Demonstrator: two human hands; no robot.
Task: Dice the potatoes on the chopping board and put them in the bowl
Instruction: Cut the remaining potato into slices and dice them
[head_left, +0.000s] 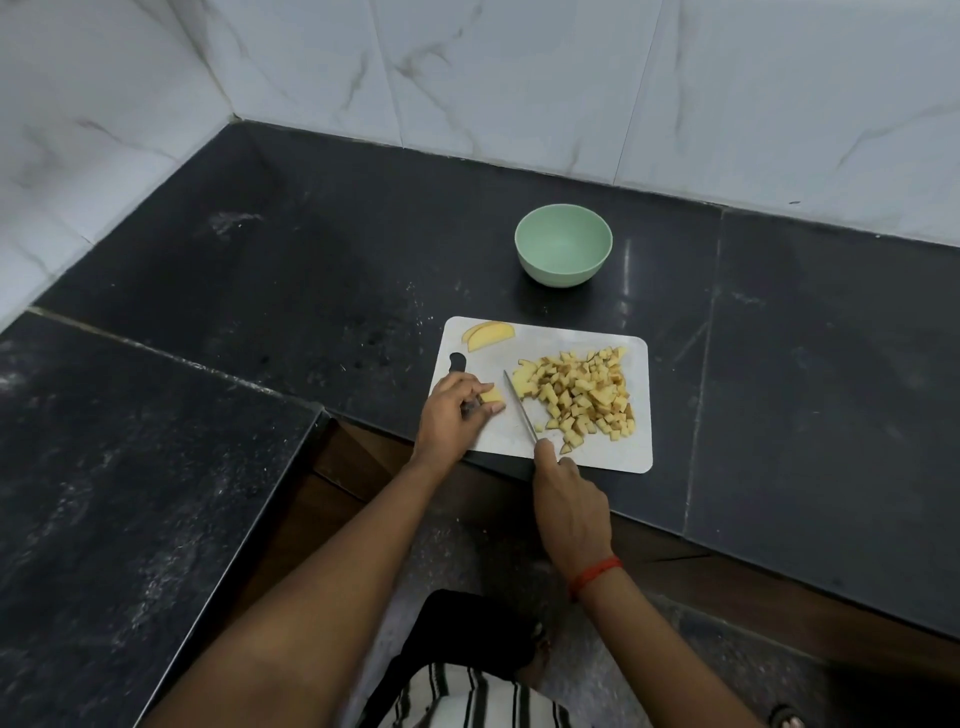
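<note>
Potatoes lay in three lots on the white chopping board (597, 457), which sat at the near edge of the black countertop (311, 260). Nearest the person, the right hand (571, 499) was wrapped round the handle of a knife (519, 405). Its blade ran from near to far, leaning slightly left. Just left of the blade, the left hand (452, 415) pinched a potato piece (492, 397) with curled fingertips and pressed it to the board. The piece therefore lay between those fingers and the blade, close beside the edge, though whether steel touched it was hard to tell. Right of the blade spread the pile of diced potato (582, 400). Farther off, at the board's far-left corner, lay two potato slices (488, 332). Beyond the board, well apart from it, stood the pale green bowl (563, 273), with nothing visible inside.
</note>
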